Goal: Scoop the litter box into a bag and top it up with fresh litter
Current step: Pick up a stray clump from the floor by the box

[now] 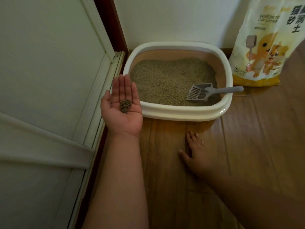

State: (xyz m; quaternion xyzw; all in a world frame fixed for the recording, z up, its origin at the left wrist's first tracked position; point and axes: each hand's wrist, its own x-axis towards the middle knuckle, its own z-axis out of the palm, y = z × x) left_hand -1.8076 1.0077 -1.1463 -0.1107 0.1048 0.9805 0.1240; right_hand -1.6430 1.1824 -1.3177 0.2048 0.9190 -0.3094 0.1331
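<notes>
Grey plastic is lying in the litter box (181,113): the scoop (200,93) is being rested on the litter, head low in the near right corner, handle pointing right over the rim. A clump of litter (125,105) is being carried on the flat, upturned left hand (123,109), just left of the box. The right hand (196,151) is being spread on the floor, nearer the handle. The litter bag (262,47) is being left standing at the right

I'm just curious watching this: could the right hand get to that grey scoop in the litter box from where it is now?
Probably yes. The right hand lies flat on the wooden floor before the litter box, holding nothing. The scoop rests uncovered, handle over the right rim. Only the low rim lies between.
</notes>
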